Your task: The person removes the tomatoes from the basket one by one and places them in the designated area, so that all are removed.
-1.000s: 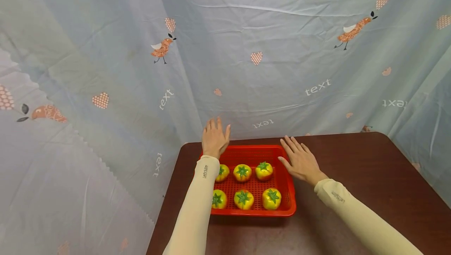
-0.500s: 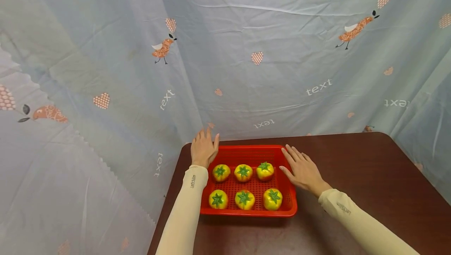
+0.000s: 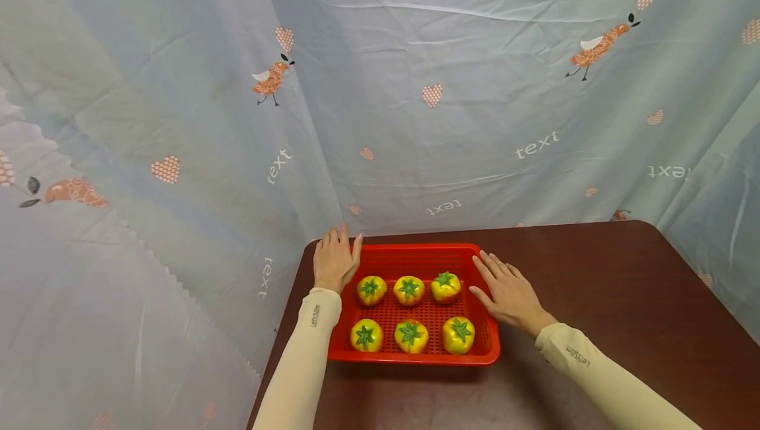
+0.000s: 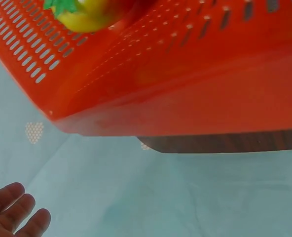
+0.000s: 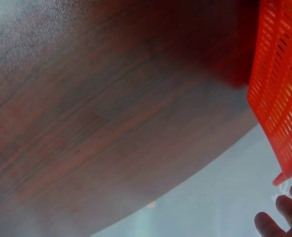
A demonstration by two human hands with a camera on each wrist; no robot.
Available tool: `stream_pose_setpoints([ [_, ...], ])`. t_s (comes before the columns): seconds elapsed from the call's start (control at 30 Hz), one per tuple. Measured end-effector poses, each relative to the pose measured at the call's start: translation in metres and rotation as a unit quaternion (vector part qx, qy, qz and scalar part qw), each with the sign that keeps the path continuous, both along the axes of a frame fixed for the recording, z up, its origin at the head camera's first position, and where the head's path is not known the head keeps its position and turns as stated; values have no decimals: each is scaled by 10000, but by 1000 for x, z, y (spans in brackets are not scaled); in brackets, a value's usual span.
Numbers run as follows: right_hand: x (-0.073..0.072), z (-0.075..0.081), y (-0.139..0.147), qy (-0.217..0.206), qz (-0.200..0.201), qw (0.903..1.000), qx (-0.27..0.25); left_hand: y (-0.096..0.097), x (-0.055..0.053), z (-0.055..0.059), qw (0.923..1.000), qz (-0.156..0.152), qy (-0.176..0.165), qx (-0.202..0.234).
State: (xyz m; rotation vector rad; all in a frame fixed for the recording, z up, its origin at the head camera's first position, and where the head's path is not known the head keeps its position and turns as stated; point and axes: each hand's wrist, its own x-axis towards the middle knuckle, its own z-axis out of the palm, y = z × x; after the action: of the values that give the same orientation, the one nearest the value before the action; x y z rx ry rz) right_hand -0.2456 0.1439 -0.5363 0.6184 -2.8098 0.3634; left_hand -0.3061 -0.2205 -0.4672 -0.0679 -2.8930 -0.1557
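Nearest us, the cream left sleeve has swung outward: 1 second ago it crossed the left part of the basket and partly hid 2 of the fruits, and now we see all 6 whole. The left hand has moved with it to the basket's back left corner. The right hand has dropped slightly and lies along the right side. Basket and fruits have stayed in place.

On both hands the fingers are extended and relaxed, grasping nothing, with the thumbs spread toward the basket. We cannot tell whether either hand touches the rim.

Both sleeves, the right sleeve included, look smooth and close-fitting, with small dark lettering near the wrist. Inside the basket the fruits sit in 2 rows of 3: round, glossy, yellow flushed with red, each under a green, star-shaped leaf cap. The basket is shiny red plastic, rectangular with rounded corners, its walls slotted and its floor perforated.

Beneath it we have a dark reddish-brown table with streaky wood grain and rounded far corners. Beyond, creased grey-blue cloth hangs behind and at both sides, printed with orange birds, dotted hearts and the white word "text".
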Motion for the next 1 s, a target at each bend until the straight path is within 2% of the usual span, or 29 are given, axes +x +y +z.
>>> stream_pose_setpoints([
  [0.43, 1, -9, -3, 23, 98, 9999, -48, -22, 6, -16, 9997, 156, -164, 49],
  [0.63, -1, -8, -2, -6, 144, 9999, -23, -29, 5, -19, 9997, 194, -99, 72],
  [0.87, -4, -9, 3, -57, 190, 9998, 37, -36, 8, -20, 9996, 214, -179, 56],
  [1.0, -6, -11, 4, -69, 215, 9997, 71, -41, 12, -25, 9995, 194, -263, -4],
])
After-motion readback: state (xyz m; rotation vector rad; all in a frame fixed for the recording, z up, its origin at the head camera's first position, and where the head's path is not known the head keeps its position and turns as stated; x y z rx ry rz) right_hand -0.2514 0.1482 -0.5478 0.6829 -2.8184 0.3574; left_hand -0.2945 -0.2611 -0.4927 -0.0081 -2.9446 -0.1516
